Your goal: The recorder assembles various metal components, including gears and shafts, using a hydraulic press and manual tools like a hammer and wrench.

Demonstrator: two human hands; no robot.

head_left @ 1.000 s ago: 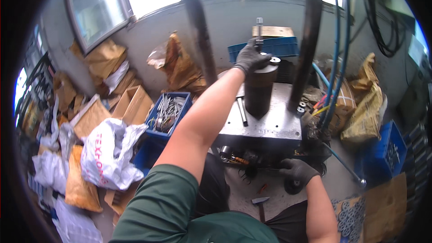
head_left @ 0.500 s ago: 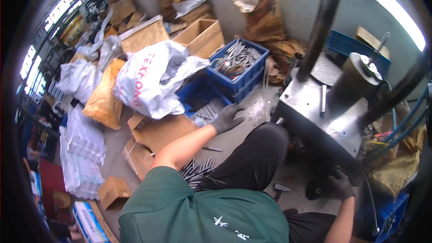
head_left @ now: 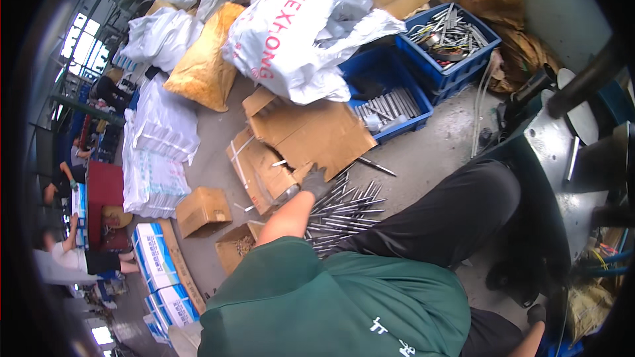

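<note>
Since half a second ago the left hand in a dark grey glove (head_left: 316, 182) has dropped from the bare floor onto the heap of thin grey metal rods (head_left: 344, 215) lying on the concrete floor (head_left: 430, 152). It rests on the heap's far left end, fingers curled down among the rods, though whether it grasps one I cannot tell; the right hand is out of view. Flattened brown cardboard (head_left: 311, 135) crowds the hand's far side and the black-trousered leg (head_left: 450, 215) bounds the heap's right, leaving open floor towards the blue plastic crate (head_left: 390, 102).

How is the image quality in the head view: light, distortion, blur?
Head view: strong fisheye bending with a dark rim; even daylight, bright windows blown out at upper left; the gloved left hand over the metal rods is fairly sharp; the far edge people look soft.
</note>
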